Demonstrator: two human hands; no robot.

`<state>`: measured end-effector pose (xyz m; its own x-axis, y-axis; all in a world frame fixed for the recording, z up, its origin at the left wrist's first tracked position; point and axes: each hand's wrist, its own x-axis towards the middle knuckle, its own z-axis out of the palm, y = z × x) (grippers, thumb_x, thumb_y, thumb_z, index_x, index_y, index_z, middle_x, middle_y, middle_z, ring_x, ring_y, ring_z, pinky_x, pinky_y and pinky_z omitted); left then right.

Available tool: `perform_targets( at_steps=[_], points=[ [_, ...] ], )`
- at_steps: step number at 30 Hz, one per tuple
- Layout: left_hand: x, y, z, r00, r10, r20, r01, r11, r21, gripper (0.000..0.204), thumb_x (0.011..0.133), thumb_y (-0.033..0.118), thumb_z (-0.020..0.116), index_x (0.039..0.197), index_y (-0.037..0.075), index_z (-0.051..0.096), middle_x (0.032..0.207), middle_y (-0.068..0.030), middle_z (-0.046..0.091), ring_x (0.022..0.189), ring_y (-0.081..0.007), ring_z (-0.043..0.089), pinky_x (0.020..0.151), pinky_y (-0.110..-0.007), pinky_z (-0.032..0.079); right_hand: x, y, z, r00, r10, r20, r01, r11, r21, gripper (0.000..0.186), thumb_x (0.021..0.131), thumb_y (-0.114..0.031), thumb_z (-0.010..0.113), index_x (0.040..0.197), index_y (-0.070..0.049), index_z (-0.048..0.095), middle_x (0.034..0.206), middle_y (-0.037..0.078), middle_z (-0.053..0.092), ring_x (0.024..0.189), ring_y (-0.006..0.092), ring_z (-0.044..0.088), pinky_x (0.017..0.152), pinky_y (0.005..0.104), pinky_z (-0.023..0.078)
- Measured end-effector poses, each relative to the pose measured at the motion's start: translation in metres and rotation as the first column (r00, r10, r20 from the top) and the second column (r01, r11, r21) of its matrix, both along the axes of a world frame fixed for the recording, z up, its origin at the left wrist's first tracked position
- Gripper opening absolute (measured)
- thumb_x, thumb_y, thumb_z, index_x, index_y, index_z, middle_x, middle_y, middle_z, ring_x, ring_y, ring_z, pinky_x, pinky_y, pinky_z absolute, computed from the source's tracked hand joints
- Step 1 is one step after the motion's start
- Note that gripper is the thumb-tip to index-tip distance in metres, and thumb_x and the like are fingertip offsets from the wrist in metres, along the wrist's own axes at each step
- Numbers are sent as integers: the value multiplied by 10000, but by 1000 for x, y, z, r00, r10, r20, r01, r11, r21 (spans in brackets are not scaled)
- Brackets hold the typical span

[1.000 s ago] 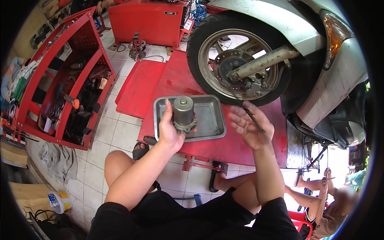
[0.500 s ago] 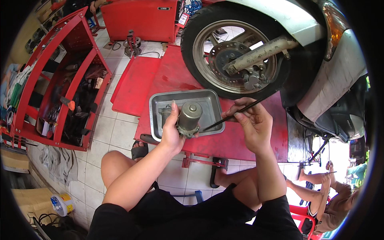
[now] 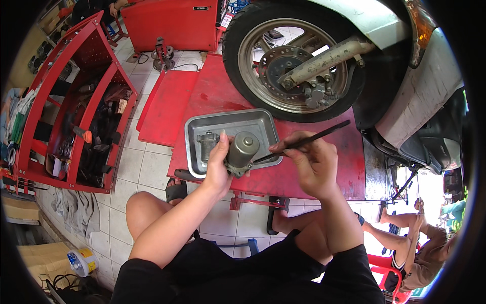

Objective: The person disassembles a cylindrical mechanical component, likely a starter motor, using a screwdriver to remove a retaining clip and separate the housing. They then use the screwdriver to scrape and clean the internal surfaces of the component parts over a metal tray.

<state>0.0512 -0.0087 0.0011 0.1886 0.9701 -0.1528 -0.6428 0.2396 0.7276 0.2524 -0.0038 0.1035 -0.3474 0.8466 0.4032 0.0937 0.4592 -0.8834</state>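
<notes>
The metal cylinder is dull grey, the tray silver, the rod black and the platform red.

The rectangular silver metal tray, on the flat red metal counter, holds a small grey metal part left of the cylindrical grey metal component.

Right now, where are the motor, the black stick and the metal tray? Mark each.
Motor (image 3: 243, 150): head view, side of its rounded body.
Black stick (image 3: 328, 131): head view, shaft toward its upper end.
Metal tray (image 3: 266, 136): head view, bare inside surface right of the motor.
</notes>
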Motion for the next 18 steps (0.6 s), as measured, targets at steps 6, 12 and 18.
perform_targets(
  at_steps=[6, 12, 18],
  points=[
    [-1, -1, 0, 1000, 0, -13, 1, 1000, 9, 631, 1027, 641, 301, 1110, 75, 566, 904, -117, 654, 794, -224, 646, 596, -384, 510, -3, -1, -3, 998, 40, -41, -40, 999, -12, 177, 922, 163, 535, 1082, 110, 587, 993, 174, 721, 978, 239, 732, 871, 329, 593],
    [4, -3, 4, 999, 51, 16, -51, 998, -32, 615, 1021, 621, 382, 1074, 35, 561, 887, -122, 651, 731, -195, 648, 552, -336, 538, -6, -3, -5, 986, 68, 154, -85, 991, 104, 113, 866, 151, 609, 965, 101, 632, 954, 165, 731, 893, 241, 749, 800, 314, 601],
    [-1, -1, 5, 1000, 18, 22, -19, 999, 36, 612, 1024, 612, 391, 1099, 29, 561, 925, -118, 653, 743, -192, 649, 553, -334, 542, -5, -3, -1, 998, -35, 60, 26, 988, 149, 104, 865, 161, 600, 946, 107, 635, 936, 162, 737, 891, 248, 753, 797, 311, 603]
  ],
)
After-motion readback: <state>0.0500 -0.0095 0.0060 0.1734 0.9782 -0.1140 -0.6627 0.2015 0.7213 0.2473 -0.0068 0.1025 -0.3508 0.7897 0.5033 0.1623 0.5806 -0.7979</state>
